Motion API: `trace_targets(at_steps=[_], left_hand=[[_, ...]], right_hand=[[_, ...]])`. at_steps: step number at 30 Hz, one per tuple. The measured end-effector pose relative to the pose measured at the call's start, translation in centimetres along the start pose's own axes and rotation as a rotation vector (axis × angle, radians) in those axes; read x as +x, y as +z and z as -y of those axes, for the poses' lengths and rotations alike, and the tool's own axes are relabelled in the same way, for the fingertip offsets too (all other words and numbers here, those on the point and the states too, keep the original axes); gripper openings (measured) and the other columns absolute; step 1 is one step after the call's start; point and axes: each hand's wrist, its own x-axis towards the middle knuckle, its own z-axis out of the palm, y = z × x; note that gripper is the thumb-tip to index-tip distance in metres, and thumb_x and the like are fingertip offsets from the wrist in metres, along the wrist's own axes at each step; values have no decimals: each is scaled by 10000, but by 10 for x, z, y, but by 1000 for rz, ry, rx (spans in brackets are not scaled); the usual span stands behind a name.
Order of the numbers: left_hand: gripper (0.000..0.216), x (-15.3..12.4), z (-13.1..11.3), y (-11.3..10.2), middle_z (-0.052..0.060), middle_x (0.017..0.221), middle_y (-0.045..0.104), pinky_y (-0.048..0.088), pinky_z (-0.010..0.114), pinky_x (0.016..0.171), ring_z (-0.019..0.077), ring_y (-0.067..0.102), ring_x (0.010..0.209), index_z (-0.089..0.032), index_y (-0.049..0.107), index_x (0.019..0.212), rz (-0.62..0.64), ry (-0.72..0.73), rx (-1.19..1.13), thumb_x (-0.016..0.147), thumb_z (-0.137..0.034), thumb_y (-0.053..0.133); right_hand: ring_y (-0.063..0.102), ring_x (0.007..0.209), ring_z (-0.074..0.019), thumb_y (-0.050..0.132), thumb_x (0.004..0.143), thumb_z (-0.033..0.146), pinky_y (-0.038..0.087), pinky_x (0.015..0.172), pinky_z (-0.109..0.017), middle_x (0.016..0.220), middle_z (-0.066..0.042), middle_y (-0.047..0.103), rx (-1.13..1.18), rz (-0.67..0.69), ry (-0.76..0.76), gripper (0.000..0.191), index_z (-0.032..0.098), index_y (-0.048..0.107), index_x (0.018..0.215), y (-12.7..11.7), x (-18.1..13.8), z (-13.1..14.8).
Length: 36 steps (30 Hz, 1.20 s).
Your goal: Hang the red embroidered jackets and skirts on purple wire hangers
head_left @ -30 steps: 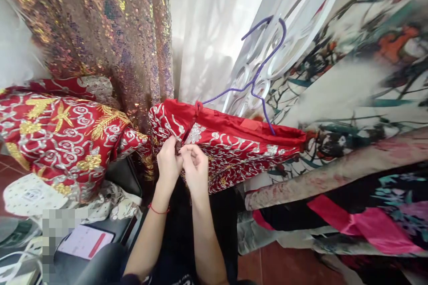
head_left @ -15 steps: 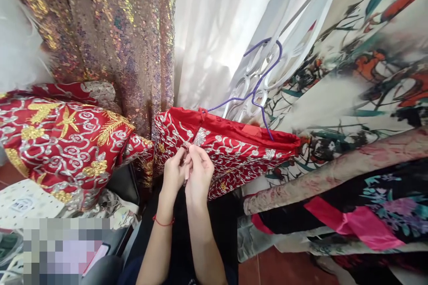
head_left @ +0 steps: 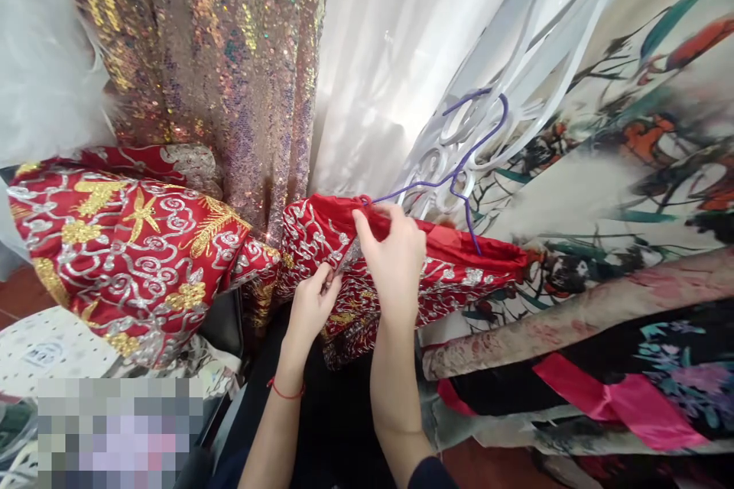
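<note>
A red garment (head_left: 459, 279) with silver and gold embroidery hangs in front of me on a purple hanger (head_left: 423, 184). Its plain red lining shows along the top edge, where there is a small red loop (head_left: 365, 201). Low on the garment's front opening, my left hand (head_left: 315, 298) is closed in a pinch on the embroidered edge. My right hand (head_left: 395, 260) is higher, over the top edge, its thumb and fingers apart beside the loop. Part of the opening and lining is hidden behind it.
Another red embroidered piece (head_left: 154, 244) bulges out at left, below white fluff (head_left: 51, 53). A sequined curtain (head_left: 229, 76) and white drape (head_left: 372, 53) hang behind. Patterned cloth (head_left: 647, 168) and a black floral garment with a pink ribbon (head_left: 631, 397) are at right.
My right hand has parted from the left hand and moved up and right to the top edge, its fingers spreading. My left hand stays pinched at the opening. The view has shifted slightly.
</note>
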Motion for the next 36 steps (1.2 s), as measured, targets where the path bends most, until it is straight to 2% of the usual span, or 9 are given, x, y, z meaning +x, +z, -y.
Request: trace_targets(at_steps=[3, 6, 11, 16, 19, 22, 26, 32, 36], left_hand=[[280, 3, -2, 2, -51, 650, 415, 341, 218, 599, 102, 415, 566, -228, 375, 766, -26, -17, 11, 953, -411, 475], [244, 7, -5, 0, -42, 671, 465, 361, 223, 616, 110, 450, 579, -226, 411, 788, -37, -35, 15, 941, -406, 475], [170, 8, -8, -2, -24, 726, 555, 378, 226, 607, 107, 485, 590, -212, 499, 840, -78, -47, 38, 926, -358, 507], [223, 3, -7, 1, -7, 766, 568, 425, 227, 591, 116, 529, 634, -213, 510, 869, -223, -71, -25, 960, -417, 517], [223, 8, -8, 3, 63, 984, 661, 491, 237, 663, 163, 643, 879, -210, 561, 1039, -317, -49, -67, 976, -419, 511], [331, 20, -10, 5, 122, 1278, 637, 538, 261, 758, 202, 633, 1139, -212, 547, 1238, -274, 19, -86, 989, -423, 496], [394, 34, -14, 13, 128, 1332, 628, 508, 338, 1011, 209, 608, 1228, -197, 572, 1268, -210, 105, -104, 1015, -459, 421], [495, 40, -18, 20, 107, 1186, 708, 432, 402, 1115, 233, 623, 1184, -187, 716, 1081, -242, 74, -177, 1004, -558, 397], [345, 40, -17, 15, 86, 1099, 732, 457, 372, 1058, 228, 643, 1112, -199, 763, 1007, -176, 120, -189, 927, -496, 607]], right_hand=[[620, 913, -223, 606, 910, 391, 392, 914, -396, 960, -41, 735, 63, 137, -49, 187, 215, 659, 943, 5, 1, -3], [618, 898, -195, 590, 912, 295, 368, 897, -369, 943, -12, 713, 93, 49, -133, 92, 227, 647, 933, 6, -11, -1], [585, 976, -208, 570, 914, 212, 397, 884, -373, 1001, -52, 637, 151, -64, -301, 95, 230, 648, 967, 1, -32, -5], [570, 937, -219, 556, 880, 178, 465, 854, -379, 972, -71, 590, 217, -95, -314, 88, 218, 618, 929, -2, -47, -26], [570, 820, -198, 512, 862, 153, 464, 781, -337, 876, -47, 595, 118, 110, -289, 132, 211, 623, 900, 1, -52, -45], [579, 748, -186, 461, 856, 110, 439, 729, -309, 870, -42, 641, -59, 352, -190, 230, 195, 650, 956, 6, -54, -65], [643, 853, -200, 407, 844, 59, 442, 770, -296, 948, -60, 689, -114, 420, -65, 338, 189, 672, 1009, 4, -53, -84], [660, 994, -225, 453, 836, 98, 432, 920, -358, 1044, -51, 731, 103, 586, -11, 262, 218, 682, 880, -2, -60, -95], [666, 1021, -207, 469, 930, 195, 456, 967, -383, 1033, -42, 729, 670, 545, 15, 164, 227, 628, 901, 11, -67, -91]])
